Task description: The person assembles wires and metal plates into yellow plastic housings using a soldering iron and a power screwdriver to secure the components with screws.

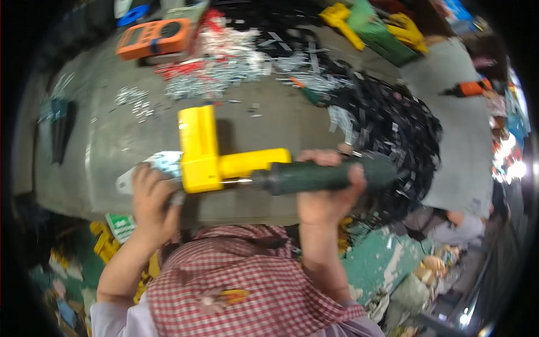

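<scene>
A yellow T-shaped plastic housing [199,151] is in front of me, just above the bench's near edge. At its left end a pale metal plate [124,182] with a rounded tip sticks out. My left hand [154,196] is closed round this end, its fingers over the plate. My right hand [330,188] grips a dark green power screwdriver [320,175], lying level. The screwdriver's thin shiny bit points left and meets the lower right side of the housing. Motion blur hides whether it sits in a screw.
An orange meter [154,38] lies at the far left. Piles of small metal pieces [213,78] and black parts [393,135] cover the back and right of the bench [67,135]. More yellow housings [341,22] lie at the back. An orange-and-black screwdriver [471,88] is far right.
</scene>
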{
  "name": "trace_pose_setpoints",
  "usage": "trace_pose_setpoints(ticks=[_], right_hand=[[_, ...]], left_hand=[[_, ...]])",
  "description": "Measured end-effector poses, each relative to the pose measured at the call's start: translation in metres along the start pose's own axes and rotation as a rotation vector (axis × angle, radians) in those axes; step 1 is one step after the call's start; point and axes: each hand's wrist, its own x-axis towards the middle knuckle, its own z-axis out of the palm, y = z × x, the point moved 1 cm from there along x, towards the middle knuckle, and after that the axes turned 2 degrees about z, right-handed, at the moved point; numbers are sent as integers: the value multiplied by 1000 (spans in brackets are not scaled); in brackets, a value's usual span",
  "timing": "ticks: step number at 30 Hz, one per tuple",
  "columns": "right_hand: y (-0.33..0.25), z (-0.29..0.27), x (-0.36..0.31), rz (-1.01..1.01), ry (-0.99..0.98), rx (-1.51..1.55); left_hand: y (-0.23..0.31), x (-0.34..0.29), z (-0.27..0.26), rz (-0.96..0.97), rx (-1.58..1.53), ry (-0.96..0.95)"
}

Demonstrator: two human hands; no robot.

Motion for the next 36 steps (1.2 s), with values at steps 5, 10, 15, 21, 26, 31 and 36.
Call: trace_pose_setpoints(ticks=[5, 10, 15, 21, 26, 31, 36], right_hand=[[-54, 23, 28, -151, 116, -708], [-239, 73, 99, -474, 419, -1981], [-197, 29, 83, -559, 116, -2553], [-149, -32, 80, -1151, 201, -2534], [-176, -21, 92, -1117, -84, -2543], [-191, 58, 89, -633, 197, -1756], [-91, 125, 42, -177, -254, -841]], left_hand=[[-2, -3, 0, -134, -234, 92], [-10, 8, -10, -28, 188, -125], [-42, -23, -26, -230, -147, 131], [-16, 29, -15, -149, 12, -327], [2, 47, -14, 5, 175, -147], [35, 79, -23, 59, -197, -20], [122, 94, 43, 265, -938, -65]])
